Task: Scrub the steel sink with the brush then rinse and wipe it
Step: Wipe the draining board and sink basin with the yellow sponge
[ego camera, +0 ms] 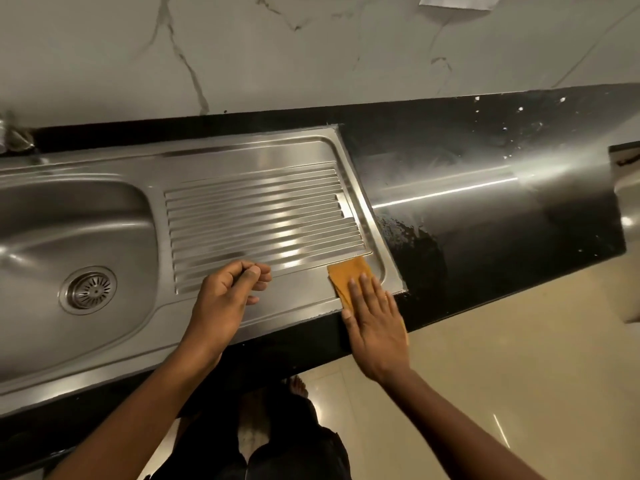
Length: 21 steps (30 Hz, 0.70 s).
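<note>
We see the right hand (375,327) flat, fingers straight, pressing the orange cloth (348,277) onto the drainboard (263,209) corner, just right of frame center. The left hand (225,299) is curled in a loose fist holding nothing, over the drainboard's near edge. The steel sink (41,237) bowl fills the frame's left, 1 drain (88,289) in it.

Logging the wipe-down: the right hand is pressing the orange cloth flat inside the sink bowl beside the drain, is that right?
Not quite. In the head view the right hand is pressing the orange cloth flat on the near right corner of the drainboard, not inside the bowl; the drain lies well to the left.
</note>
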{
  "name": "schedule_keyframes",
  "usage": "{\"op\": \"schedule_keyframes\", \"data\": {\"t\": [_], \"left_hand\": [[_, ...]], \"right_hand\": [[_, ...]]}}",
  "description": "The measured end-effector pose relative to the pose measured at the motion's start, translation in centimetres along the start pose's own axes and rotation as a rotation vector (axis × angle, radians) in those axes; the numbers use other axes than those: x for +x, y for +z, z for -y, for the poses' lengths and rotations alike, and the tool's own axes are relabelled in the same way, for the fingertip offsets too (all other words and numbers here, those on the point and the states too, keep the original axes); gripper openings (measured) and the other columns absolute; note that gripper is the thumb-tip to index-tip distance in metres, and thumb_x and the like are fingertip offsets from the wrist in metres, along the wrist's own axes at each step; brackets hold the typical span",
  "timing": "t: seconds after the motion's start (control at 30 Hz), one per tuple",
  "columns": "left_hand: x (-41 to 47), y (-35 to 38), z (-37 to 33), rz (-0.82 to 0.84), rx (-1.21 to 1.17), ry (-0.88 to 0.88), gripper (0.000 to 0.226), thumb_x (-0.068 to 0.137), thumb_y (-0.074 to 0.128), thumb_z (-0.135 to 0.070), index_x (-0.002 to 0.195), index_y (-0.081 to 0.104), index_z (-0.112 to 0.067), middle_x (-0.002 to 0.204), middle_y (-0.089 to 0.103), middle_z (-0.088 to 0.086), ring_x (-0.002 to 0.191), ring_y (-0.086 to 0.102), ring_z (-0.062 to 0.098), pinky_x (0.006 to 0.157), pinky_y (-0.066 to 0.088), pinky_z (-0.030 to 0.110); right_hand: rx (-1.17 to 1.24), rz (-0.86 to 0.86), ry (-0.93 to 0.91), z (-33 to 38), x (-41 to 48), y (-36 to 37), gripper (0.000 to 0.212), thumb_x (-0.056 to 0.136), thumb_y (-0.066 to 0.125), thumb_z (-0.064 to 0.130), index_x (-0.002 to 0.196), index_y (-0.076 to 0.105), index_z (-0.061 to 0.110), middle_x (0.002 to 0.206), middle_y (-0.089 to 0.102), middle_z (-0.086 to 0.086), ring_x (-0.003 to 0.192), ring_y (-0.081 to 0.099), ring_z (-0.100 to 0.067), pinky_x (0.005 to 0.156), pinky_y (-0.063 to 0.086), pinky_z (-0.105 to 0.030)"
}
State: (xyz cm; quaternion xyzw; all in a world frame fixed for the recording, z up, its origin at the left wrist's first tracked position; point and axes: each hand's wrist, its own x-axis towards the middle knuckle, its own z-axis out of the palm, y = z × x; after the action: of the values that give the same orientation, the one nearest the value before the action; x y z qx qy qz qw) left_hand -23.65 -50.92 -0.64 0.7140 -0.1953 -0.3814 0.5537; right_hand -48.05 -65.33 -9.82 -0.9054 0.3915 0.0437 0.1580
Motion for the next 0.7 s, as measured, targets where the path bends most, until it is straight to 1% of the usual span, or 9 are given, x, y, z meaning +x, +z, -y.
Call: {"op": "schedule_keyframes", "data": {"t": [0.2,0.33,0.47,0.53,0.57,0.6,0.63,0.67,0.7], "left_hand": [[0.4,-3.6,0.4,0.052,0.022,0.008,0.025,0.108,0.051,-0.019,0.106,0.075,-0.019,0.104,0.078,0.001,0.102,0.071,0.02,0.091,0.057,0.047],[0.8,-5.7,0.5,0.034,0.02,0.023,0.024,0.108,0.052,-0.017,0.105,0.075,-0.017,0.101,0.079,0.001,0.1,0.072,0.022,0.089,0.056,0.046],[1.1,-7.7,0.1,-0.017,0.005,0.042,0.024,0.108,0.051,-0.015,0.105,0.075,-0.014,0.102,0.079,0.004,0.104,0.071,0.028,0.087,0.055,0.04],[1.2,-8.7,-0.4,-0.048,0.009,0.062,0.025,0.108,0.05,-0.015,0.105,0.075,-0.015,0.103,0.079,0.003,0.105,0.071,0.026,0.087,0.056,0.041],[1.2,-9.0,-0.6,-0.061,0.009,0.067,0.025,0.107,0.05,-0.016,0.106,0.075,-0.015,0.104,0.078,0.002,0.105,0.071,0.026,0.087,0.057,0.041],[1.2,-9.4,-0.9,-0.077,0.006,0.07,0.025,0.107,0.05,-0.016,0.107,0.075,-0.014,0.104,0.078,0.002,0.105,0.071,0.026,0.087,0.057,0.041],[1.2,-9.6,-1.1,-0.094,0.0,0.074,0.025,0.107,0.05,-0.015,0.108,0.074,-0.012,0.103,0.078,0.002,0.105,0.071,0.026,0.087,0.057,0.042],[1.2,-9.7,-1.4,-0.111,-0.008,0.085,0.025,0.107,0.05,-0.015,0.109,0.074,-0.012,0.103,0.078,0.003,0.105,0.071,0.027,0.087,0.056,0.042],[1.2,-9.7,-1.7,-0.125,-0.016,0.094,0.025,0.107,0.05,-0.015,0.109,0.074,-0.01,0.103,0.078,0.004,0.105,0.071,0.028,0.086,0.056,0.041]], "right_hand": [[0.117,-0.01,0.031,11.2,-0.7,2.9,0.063,0.111,0.013,0.055,0.165,-0.009,0.031,0.172,-0.02,0.007,0.155,-0.026,-0.007,0.13,-0.008,-0.04],[0.119,0.038,-0.051,17.2,-0.3,4.4,0.065,0.11,0.012,0.053,0.166,-0.003,0.026,0.173,-0.015,0.002,0.156,-0.024,-0.01,0.129,-0.007,-0.039],[0.163,0.054,-0.171,22.0,0.1,5.8,0.066,0.107,0.021,0.047,0.166,0.015,0.018,0.173,0.005,-0.004,0.161,-0.003,-0.018,0.131,0.006,-0.042],[0.193,0.074,-0.248,23.8,0.4,6.0,0.062,0.106,0.029,0.042,0.163,0.03,0.017,0.171,0.021,-0.006,0.16,0.012,-0.02,0.13,0.016,-0.042],[0.187,0.062,-0.293,24.6,0.7,5.9,0.056,0.106,0.033,0.038,0.156,0.041,0.016,0.167,0.033,-0.008,0.158,0.023,-0.022,0.127,0.024,-0.043],[0.201,0.035,-0.332,25.3,0.9,5.7,0.046,0.106,0.037,0.035,0.145,0.052,0.015,0.157,0.049,-0.01,0.15,0.039,-0.024,0.122,0.035,-0.044],[0.244,-0.004,-0.335,26.0,1.2,5.1,0.034,0.107,0.039,0.034,0.129,0.059,0.016,0.139,0.064,-0.011,0.133,0.056,-0.026,0.109,0.047,-0.045],[0.331,-0.023,-0.287,26.5,1.6,4.0,0.025,0.107,0.04,0.034,0.115,0.06,0.02,0.116,0.071,-0.008,0.11,0.065,-0.025,0.093,0.053,-0.042],[0.446,-0.006,-0.206,26.6,2.4,3.2,0.02,0.107,0.041,0.036,0.107,0.057,0.024,0.1,0.069,-0.003,0.091,0.065,-0.021,0.08,0.051,-0.038]]}}
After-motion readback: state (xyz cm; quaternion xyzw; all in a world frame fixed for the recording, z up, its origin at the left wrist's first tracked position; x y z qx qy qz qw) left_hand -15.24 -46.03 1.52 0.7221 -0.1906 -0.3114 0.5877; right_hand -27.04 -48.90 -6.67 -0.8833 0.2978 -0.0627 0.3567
